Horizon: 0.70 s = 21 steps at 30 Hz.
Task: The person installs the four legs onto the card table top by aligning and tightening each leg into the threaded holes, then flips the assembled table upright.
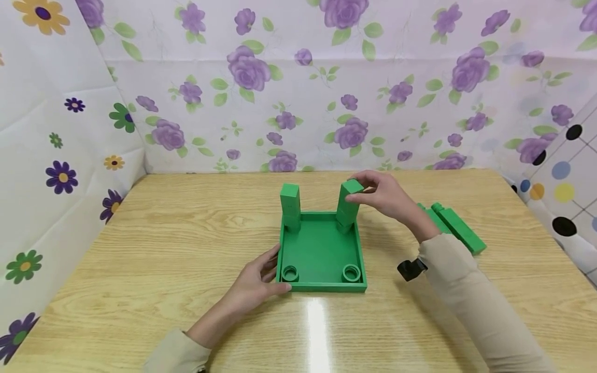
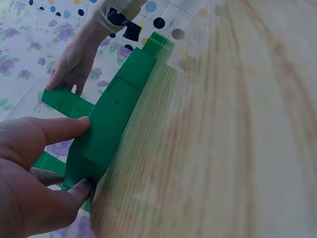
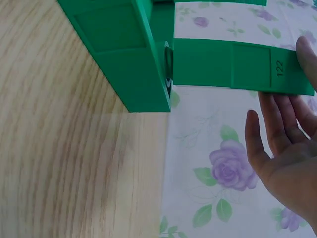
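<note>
A square green tray-like base (image 1: pixel 322 254) with a raised rim lies on the table. Green square legs stand upright at its two far corners: the left leg (image 1: pixel 291 199) and the right leg (image 1: pixel 346 207). Round sockets (image 1: pixel 290 273) show at the near corners. My left hand (image 1: pixel 254 285) grips the base by its near left corner, thumb at the front rim and fingers along the left side. My right hand (image 1: pixel 384 196) pinches the top of the far right leg, marked 122 in the right wrist view (image 3: pixel 203 64). The leg's foot meets the corner socket, whose inside is hidden.
Two more green legs, one (image 1: pixel 462 230) in front of another (image 1: pixel 434 218), lie side by side on the wooden table (image 1: pixel 186 228), right of the base and partly behind my right forearm. A flowered cloth (image 1: pixel 298 98) hangs behind the table.
</note>
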Available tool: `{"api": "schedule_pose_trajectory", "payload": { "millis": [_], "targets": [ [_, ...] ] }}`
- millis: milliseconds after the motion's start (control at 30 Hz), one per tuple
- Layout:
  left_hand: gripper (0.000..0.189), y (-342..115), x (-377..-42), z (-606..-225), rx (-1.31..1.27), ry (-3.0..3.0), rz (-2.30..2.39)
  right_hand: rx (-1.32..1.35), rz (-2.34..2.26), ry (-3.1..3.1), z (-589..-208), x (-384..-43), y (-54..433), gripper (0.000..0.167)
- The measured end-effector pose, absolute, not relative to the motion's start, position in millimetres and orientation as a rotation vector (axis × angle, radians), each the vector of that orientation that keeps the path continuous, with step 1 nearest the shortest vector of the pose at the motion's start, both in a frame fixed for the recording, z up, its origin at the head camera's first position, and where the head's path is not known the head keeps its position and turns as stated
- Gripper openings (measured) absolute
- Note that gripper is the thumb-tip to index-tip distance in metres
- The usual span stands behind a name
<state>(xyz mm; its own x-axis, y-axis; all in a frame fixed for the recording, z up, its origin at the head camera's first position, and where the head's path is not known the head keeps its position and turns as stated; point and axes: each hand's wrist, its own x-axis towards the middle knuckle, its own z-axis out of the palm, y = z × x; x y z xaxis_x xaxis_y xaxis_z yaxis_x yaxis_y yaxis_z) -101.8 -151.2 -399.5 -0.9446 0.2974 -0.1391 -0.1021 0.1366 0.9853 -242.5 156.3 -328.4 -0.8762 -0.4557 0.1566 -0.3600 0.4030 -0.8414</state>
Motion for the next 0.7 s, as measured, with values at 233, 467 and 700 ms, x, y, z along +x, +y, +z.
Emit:
{"api": "schedule_pose_trajectory", "payload": {
  "millis": [233,467,700],
  "targets": [
    [0.089,-151.1,-101.7,-399.4,0.178,2.120,1.882,-0.560,-1.400,2.723,-326.5,-236.9,148.5,0.048],
    [0.090,-151.1,-102.3,-399.7,0.177,2.143,1.882,-0.560,-1.391,2.811,-329.0,-234.6,142.0,0.044],
    [0.090,-151.0,-101.8,-400.3,0.179,2.133,1.888,-0.545,-1.414,2.802,-331.1,-233.2,139.5,0.044]
  ]
}}
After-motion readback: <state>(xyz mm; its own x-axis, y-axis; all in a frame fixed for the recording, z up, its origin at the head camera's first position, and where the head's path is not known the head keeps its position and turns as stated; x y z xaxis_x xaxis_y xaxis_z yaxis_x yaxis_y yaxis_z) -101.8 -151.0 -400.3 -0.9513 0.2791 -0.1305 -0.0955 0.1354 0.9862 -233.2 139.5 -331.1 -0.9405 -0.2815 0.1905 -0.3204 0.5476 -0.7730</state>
